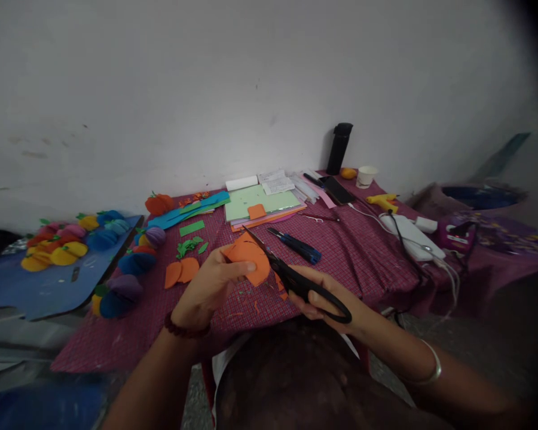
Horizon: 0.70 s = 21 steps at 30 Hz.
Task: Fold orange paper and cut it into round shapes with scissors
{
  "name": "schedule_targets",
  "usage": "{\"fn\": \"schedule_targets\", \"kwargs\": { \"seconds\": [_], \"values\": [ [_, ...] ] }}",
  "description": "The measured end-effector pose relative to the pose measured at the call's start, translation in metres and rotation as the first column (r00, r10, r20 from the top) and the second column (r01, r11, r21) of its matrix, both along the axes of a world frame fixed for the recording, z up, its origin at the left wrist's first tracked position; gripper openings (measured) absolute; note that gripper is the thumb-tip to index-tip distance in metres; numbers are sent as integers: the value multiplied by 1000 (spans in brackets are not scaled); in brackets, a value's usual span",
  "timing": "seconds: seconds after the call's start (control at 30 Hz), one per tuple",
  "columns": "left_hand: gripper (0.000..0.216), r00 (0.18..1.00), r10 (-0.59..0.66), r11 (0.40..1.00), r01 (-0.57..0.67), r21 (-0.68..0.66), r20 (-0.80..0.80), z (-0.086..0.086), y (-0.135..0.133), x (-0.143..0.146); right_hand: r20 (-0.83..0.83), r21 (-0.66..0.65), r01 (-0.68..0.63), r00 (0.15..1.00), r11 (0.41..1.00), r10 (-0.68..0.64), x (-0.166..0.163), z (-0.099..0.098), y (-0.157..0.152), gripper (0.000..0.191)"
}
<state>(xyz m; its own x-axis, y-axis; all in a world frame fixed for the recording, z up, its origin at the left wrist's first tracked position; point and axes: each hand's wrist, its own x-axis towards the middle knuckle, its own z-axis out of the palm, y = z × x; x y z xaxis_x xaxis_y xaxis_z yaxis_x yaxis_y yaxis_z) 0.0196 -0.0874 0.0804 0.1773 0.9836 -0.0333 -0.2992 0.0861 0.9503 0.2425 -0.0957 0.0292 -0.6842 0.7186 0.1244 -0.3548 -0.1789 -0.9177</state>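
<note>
Head view is showing you working at a table spread with a maroon checked cloth [341, 251], woven and slightly rumpled, running up to a plain white wall. On your left a flat blue board [36, 286] is carrying rows of rounded, layered fruit shapes [56, 245] in yellow, pink, blue and purple, each with a small green leaf. Further back a stack of thin sheets [260, 203], pale green on top, is lying square to the wall, with a tall black flask [339, 148] standing upright well to its right. You are cutting: your left hand [208, 286] is pinching the orange piece [251, 260] between thumb and fingers, raised just above the near edge of the cloth, and your right hand [327, 298] is curled shut through the black loops of the scissors [291, 278], whose blades are lying across the piece's right edge. How far the blades are parted cannot be told. The piece looks soft, matte and floppy, with a curved outline, so following that curve is calling for you to turn the piece into the blades with the left hand rather than swing the scissors. Two flat orange ovals [182, 272] are resting on the cloth just left of your hand, near crumpled green scraps [188, 245].
</note>
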Motion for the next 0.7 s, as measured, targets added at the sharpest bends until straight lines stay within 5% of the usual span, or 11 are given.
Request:
{"fn": "schedule_targets", "kwargs": {
  "seconds": [0.7],
  "values": [
    [17, 977, -213, 977, 213, -13, -7, 0, 3, -7, 86, 6, -54, 995, 999, 53, 24, 0, 3, 61]
  ]
}}
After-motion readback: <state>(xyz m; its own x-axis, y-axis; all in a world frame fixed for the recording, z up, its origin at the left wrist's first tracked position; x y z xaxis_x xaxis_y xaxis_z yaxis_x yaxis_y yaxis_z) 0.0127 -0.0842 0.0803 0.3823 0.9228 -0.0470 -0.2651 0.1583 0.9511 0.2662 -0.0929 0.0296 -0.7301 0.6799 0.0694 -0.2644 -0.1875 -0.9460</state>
